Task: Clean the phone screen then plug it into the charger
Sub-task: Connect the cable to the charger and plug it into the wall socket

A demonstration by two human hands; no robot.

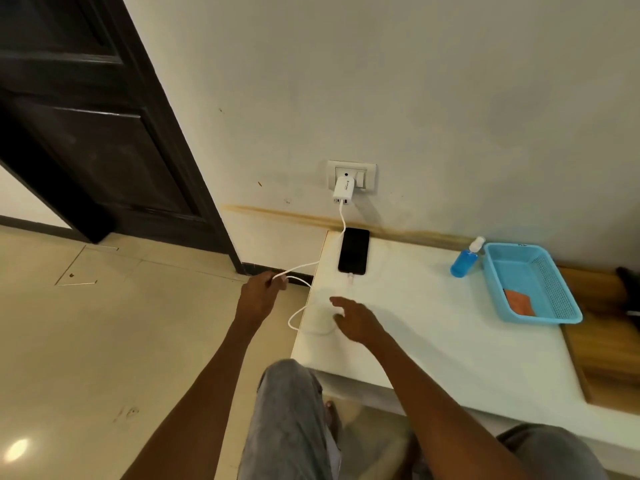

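On the white table (pixel 415 306), right under the wall charger (pixel 343 191), the black glass phone (pixel 354 250) lay plugged in. Left hand (pixel 260 295) pinched the white cable (pixel 300 268) off the edge, probably taming slack; right hand (pixel 356 320) hovered, fingers apart.

On the table (pixel 433 323): one phone (pixel 353 250), one bottle (pixel 465 258), one basket (pixel 554 292) with one cloth (pixel 518 301). One charger (pixel 343 190), one cable (pixel 304 268), two hands.
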